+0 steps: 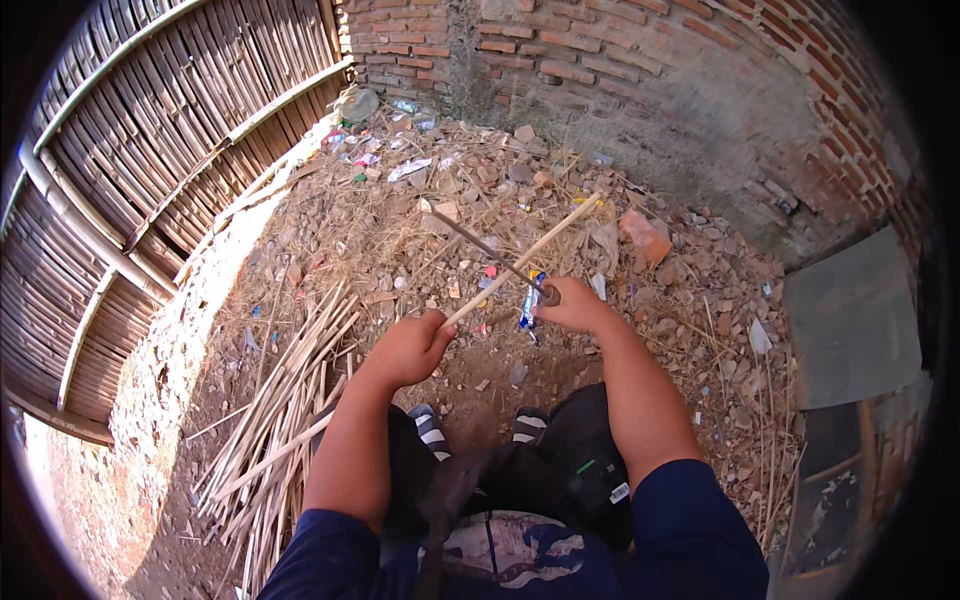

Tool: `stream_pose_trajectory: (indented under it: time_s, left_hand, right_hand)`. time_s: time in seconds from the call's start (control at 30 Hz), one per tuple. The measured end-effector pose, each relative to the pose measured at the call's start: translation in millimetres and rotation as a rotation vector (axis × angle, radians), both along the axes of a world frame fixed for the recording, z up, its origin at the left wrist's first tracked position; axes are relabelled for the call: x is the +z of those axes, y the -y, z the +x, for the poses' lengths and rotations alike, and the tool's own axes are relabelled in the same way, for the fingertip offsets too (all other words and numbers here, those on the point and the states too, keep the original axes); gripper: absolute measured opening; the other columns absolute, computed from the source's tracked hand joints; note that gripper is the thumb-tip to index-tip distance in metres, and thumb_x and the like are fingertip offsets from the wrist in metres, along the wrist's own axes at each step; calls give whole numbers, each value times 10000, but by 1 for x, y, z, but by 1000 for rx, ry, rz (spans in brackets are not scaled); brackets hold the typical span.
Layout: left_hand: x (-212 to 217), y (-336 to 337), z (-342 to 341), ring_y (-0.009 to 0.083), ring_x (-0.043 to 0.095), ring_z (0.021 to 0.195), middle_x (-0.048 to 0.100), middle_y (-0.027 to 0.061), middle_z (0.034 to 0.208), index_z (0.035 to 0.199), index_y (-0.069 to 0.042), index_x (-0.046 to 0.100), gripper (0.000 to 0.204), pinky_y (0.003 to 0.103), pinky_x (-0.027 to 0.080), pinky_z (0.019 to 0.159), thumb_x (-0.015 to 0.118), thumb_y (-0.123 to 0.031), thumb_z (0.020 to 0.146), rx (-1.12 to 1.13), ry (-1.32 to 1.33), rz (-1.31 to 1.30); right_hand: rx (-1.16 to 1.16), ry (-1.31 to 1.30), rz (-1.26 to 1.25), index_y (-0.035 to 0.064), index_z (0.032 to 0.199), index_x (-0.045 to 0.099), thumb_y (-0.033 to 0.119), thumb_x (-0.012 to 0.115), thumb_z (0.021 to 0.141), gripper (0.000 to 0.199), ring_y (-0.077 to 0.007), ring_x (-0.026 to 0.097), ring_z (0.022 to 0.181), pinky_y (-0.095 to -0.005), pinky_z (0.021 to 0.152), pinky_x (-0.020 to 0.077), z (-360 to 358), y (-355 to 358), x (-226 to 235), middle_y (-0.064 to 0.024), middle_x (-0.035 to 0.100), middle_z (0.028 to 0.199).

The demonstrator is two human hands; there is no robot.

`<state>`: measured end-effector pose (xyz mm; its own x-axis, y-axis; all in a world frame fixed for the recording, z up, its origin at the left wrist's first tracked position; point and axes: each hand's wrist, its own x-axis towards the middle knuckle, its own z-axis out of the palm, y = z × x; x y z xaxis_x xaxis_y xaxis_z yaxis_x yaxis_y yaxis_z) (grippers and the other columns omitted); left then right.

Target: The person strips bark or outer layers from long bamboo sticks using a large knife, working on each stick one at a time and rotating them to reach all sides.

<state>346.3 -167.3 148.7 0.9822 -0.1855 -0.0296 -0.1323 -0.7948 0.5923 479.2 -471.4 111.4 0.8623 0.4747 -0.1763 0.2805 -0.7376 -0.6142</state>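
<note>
My left hand is closed round a pale bamboo stick, which points away from me and to the right. In my right hand is the handle of a long, narrow, dark knife, its blade slanting up to the left. Blade and stick cross just ahead of my hands; whether they touch I cannot tell. To the left of my legs lies a loose pile of split bamboo sticks. Part of the left-hand stick is hidden behind my fingers.
Rubble and litter cover the ground ahead, with a red brick chunk at right. A slatted bamboo fence stands left and a brick wall behind. A grey panel leans at right, near thin sticks.
</note>
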Motion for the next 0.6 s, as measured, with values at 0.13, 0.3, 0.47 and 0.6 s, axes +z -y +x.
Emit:
stream_pose_trajectory:
  time_s: [0.13,0.3,0.47,0.6]
  left_hand:
    - [-2,-1,1,449,623,811,638,232,798,955,-23,586,312,521,473,726,526,-324,1008,-16,-12,12]
    - [-9,-6,6,435,626,796,631,237,790,965,-11,586,319,502,469,715,529,-321,1010,37,-44,-45]
    - [-1,-1,4,404,622,756,622,218,761,946,-12,585,319,483,467,694,534,-320,1013,-3,-58,-65]
    - [-5,-4,5,389,623,740,609,205,734,930,-14,578,321,479,463,684,533,-320,1015,-2,-41,-87]
  right_hand:
    - [-314,-71,193,-50,1286,602,351,779,772,676,-320,694,938,-397,838,540,9,14,-10,-190,712,1027]
    - [75,47,1,-47,1172,645,348,762,792,561,-314,693,913,-410,799,529,-6,-19,-1,-198,711,981]
    - [-143,-106,218,-37,1129,663,319,795,779,516,-268,693,893,-403,776,522,11,15,-19,-164,719,936]
    - [-311,58,256,-37,1109,659,331,804,763,525,-292,701,917,-410,807,528,14,14,-26,-170,727,972]
